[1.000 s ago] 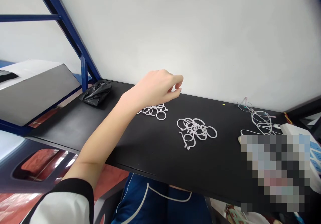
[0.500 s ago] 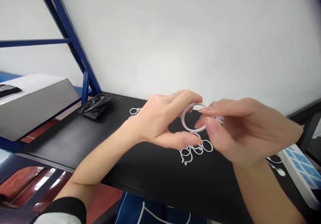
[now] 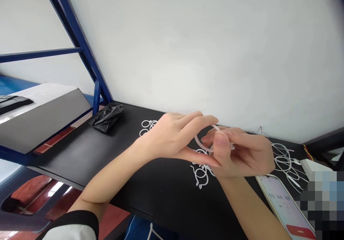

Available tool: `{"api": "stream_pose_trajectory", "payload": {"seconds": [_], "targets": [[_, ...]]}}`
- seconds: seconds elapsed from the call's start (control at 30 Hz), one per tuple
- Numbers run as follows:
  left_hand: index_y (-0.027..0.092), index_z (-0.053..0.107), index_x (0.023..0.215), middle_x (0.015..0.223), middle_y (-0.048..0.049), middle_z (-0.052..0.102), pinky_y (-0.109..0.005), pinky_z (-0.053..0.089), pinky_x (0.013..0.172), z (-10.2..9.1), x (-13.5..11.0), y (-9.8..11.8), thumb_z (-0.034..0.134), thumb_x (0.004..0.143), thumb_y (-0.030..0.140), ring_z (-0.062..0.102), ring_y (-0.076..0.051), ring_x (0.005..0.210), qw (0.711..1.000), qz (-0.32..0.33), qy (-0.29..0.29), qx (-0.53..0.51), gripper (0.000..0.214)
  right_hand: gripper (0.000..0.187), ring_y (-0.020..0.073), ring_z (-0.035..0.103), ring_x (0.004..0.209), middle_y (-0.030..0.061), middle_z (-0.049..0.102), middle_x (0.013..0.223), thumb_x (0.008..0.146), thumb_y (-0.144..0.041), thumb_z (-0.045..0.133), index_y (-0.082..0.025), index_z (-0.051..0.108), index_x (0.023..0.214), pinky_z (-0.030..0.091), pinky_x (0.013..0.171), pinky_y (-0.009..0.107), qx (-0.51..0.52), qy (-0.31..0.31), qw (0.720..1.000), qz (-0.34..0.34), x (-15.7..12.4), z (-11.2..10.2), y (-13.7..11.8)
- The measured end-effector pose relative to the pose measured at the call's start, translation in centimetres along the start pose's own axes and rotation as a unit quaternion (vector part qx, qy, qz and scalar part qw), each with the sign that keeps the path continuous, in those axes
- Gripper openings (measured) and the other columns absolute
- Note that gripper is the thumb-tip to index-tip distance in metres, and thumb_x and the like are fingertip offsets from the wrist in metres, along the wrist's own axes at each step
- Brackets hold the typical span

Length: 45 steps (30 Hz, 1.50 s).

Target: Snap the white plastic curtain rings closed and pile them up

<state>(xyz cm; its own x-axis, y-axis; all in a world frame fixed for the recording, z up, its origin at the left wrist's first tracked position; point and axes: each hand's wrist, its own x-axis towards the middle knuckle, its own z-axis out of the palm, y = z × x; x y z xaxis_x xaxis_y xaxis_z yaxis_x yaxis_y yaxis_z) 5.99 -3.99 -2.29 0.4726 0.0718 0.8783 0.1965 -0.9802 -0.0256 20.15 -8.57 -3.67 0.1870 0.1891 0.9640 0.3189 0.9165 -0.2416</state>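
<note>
A white plastic ring (image 3: 200, 144) is held above the black table, between my two hands. My left hand (image 3: 172, 136) has its fingertips on the ring's top edge, and its thumb reaches below the ring. On the ring's right side, my right hand (image 3: 242, 152) pinches it between thumb and fingers, which hide part of it. Under the hands lies a loose cluster of similar white rings (image 3: 201, 177), some with a gap and small knobbed ends. Behind my left hand more white rings (image 3: 145, 123) lie on the table, partly covered.
A crumpled black plastic bag (image 3: 106, 118) lies at the table's (image 3: 161, 200) back left, near a blue metal frame (image 3: 83, 36). To the right are a phone (image 3: 282, 204) showing a timer, tangled white cables (image 3: 286, 159) and a white box (image 3: 315, 168). A wall stands behind.
My right hand has moved left and turned, bringing its thumb over the ring and close to my left thumb. The view has shifted, so the phone and more cables show.
</note>
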Motion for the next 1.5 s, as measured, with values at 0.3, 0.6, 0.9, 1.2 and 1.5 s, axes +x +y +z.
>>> {"api": "stream_pose_trajectory", "payload": {"seconds": [0.3,0.6,0.9,1.2,1.5], "targets": [[0.016,0.050,0.107,0.075,0.0027,0.067,-0.018,0.042,0.045,1.8,-0.5,-1.4,0.048,0.088,0.067,0.059,-0.007,0.053,0.997,-0.022,-0.020,-0.071,0.054,0.021,0.0061,0.039,0.035,-0.0093,0.048,0.048,0.081,-0.009,0.070,-0.018,0.052,0.071,0.035,0.033,0.025,0.094,0.023,0.994,0.045,-0.3,0.9,1.7],[0.018,0.049,0.097,0.064,0.0074,0.058,-0.014,0.041,0.045,2.4,-1.0,-1.6,0.057,0.085,0.057,0.051,-0.004,0.048,0.980,-0.099,-0.027,-0.172,0.041,0.012,0.0090,0.046,0.042,-0.0031,0.050,0.057,0.090,-0.020,0.061,-0.016,0.058,0.080,0.039,0.034,0.026,0.133,-0.023,0.990,0.051,-0.9,0.4,3.0],[0.020,0.046,0.084,0.053,0.0116,0.039,-0.014,0.030,0.039,1.3,-1.0,-1.8,0.060,0.077,0.036,0.032,-0.003,0.042,0.970,-0.147,-0.049,-0.190,0.023,0.052,0.0076,0.020,0.040,-0.0055,0.022,0.050,0.097,-0.049,0.044,-0.020,0.029,0.056,0.026,0.038,0.027,0.092,-0.067,0.988,0.100,-0.4,-0.7,3.9],[0.019,0.045,0.079,0.055,0.0108,0.037,-0.014,0.027,0.039,1.1,-1.0,-2.1,0.050,0.082,0.034,0.027,-0.003,0.045,0.989,-0.098,-0.033,-0.109,0.017,0.053,0.0089,0.012,0.043,-0.0049,0.013,0.053,0.097,-0.051,0.039,-0.021,0.024,0.056,0.021,0.039,0.028,0.069,-0.175,0.975,0.115,1.1,-2.3,3.7],[0.019,0.045,0.075,0.053,0.0105,0.036,-0.016,0.027,0.037,0.6,-1.0,-2.1,0.051,0.079,0.030,0.027,-0.003,0.044,0.995,-0.072,-0.036,-0.056,0.013,0.044,0.0113,0.014,0.046,-0.0032,0.015,0.056,0.101,-0.039,0.034,-0.023,0.030,0.060,0.012,0.046,0.031,0.054,-0.210,0.975,0.047,-0.2,-2.1,4.2]]}}
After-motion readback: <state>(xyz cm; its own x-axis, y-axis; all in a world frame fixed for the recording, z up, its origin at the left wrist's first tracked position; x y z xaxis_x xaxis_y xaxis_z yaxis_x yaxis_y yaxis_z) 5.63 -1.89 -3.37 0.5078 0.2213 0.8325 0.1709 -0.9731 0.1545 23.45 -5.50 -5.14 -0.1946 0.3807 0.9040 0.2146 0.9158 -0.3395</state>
